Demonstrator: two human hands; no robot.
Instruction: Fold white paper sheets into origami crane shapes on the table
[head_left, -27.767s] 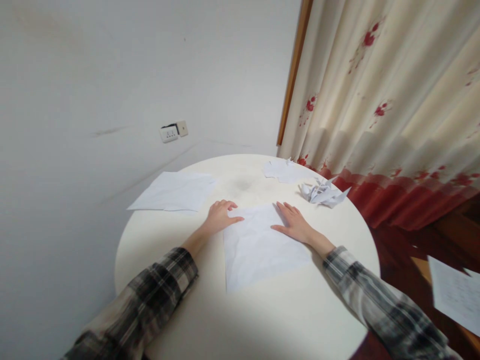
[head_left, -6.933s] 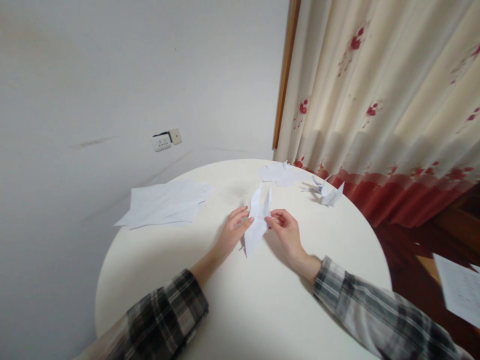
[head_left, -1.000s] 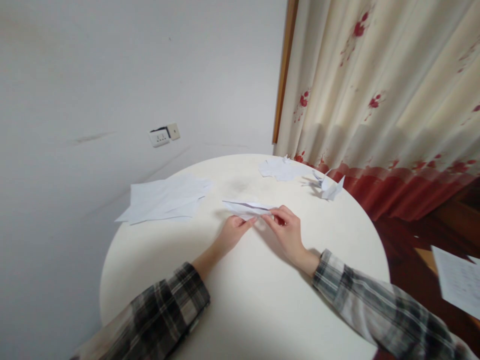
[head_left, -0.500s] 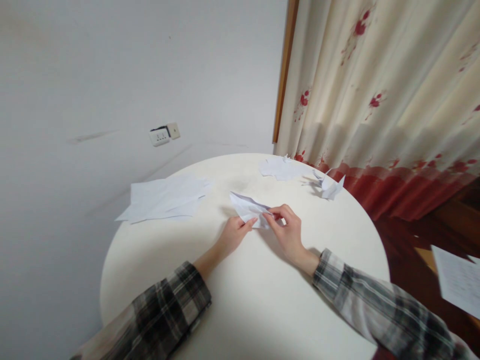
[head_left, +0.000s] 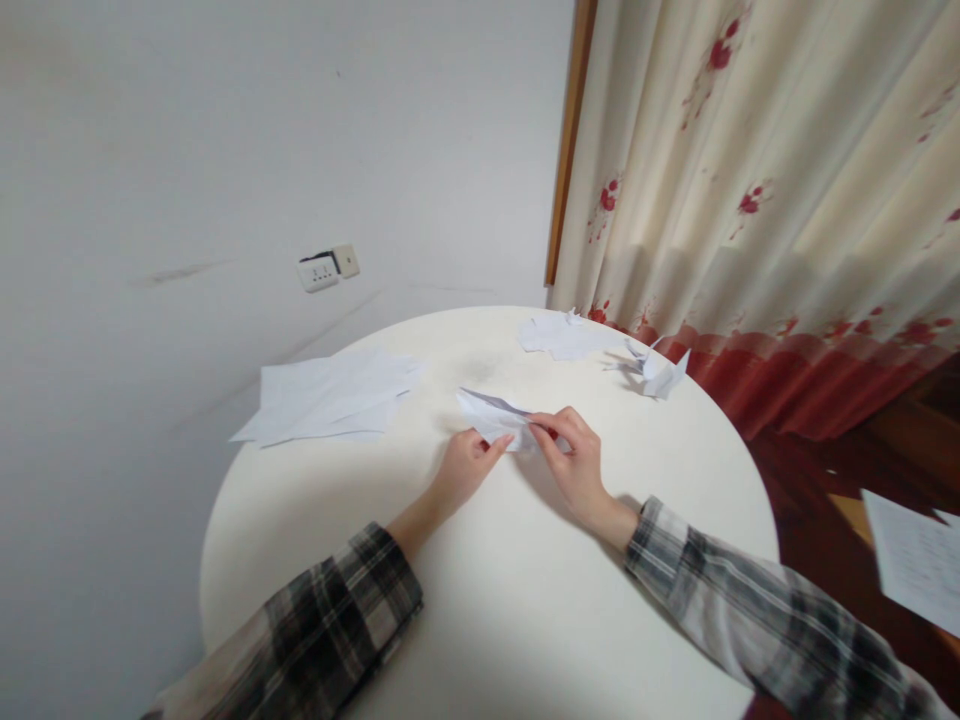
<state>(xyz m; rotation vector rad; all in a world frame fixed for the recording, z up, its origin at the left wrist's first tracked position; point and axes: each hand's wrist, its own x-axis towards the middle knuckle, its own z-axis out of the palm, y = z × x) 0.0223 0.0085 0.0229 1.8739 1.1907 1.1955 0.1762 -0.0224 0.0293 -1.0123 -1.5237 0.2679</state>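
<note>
A folded piece of white paper [head_left: 493, 417] is held between my two hands just above the middle of the round white table [head_left: 480, 610]. My left hand [head_left: 466, 465] pinches its lower edge, with the thumb on top and the other fingers mostly hidden behind it. At the right end of the paper, the thumb and fingertips of my right hand [head_left: 571, 455] are closed on it. The upper edge shows a shaded fold running to the right fingertips.
White sheets [head_left: 330, 397] lie at the table's left. Smaller papers [head_left: 564, 336] lie at the back, and folded paper shapes [head_left: 660, 375] stand at the back right. A wall and a flowered curtain [head_left: 750, 200] are behind. Written paper [head_left: 915, 560] is at far right.
The folded paper has tilted slightly, showing more of the shaded fold along its top. My right fingertips have shifted a little up along its edge; my left hand is almost unmoved.
</note>
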